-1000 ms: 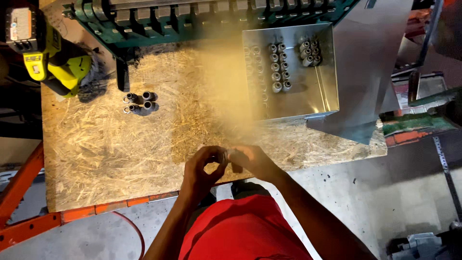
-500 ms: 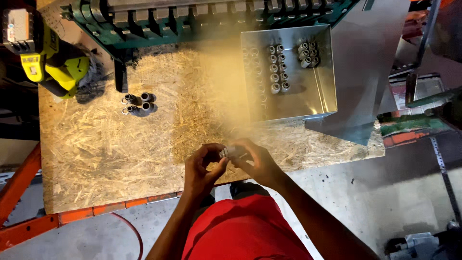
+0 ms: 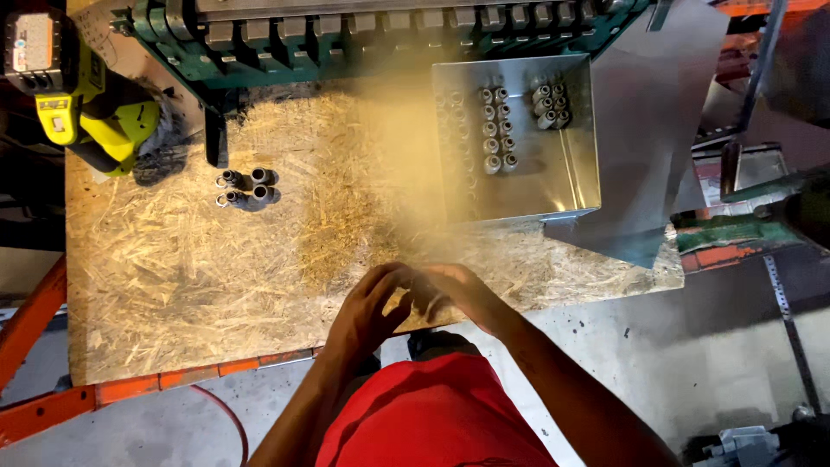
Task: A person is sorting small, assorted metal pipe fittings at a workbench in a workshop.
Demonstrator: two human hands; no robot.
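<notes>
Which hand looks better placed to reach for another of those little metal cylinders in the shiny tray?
Probably the right hand. The metal tray with the cylinders lies up and to the person's right, while the left hand sits on the far side. Both hands are together at the board's near edge.

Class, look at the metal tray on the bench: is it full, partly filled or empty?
Partly filled. The tray holds two clusters of small metal cylinders near its far end; the rest of its floor is bare.

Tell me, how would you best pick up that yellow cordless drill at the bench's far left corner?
Probably by the yellow handle of the drill, coming from above: it lies on its side at the edge of the board, so the fingers could wrap the narrower grip rather than the bulky battery end.
</notes>
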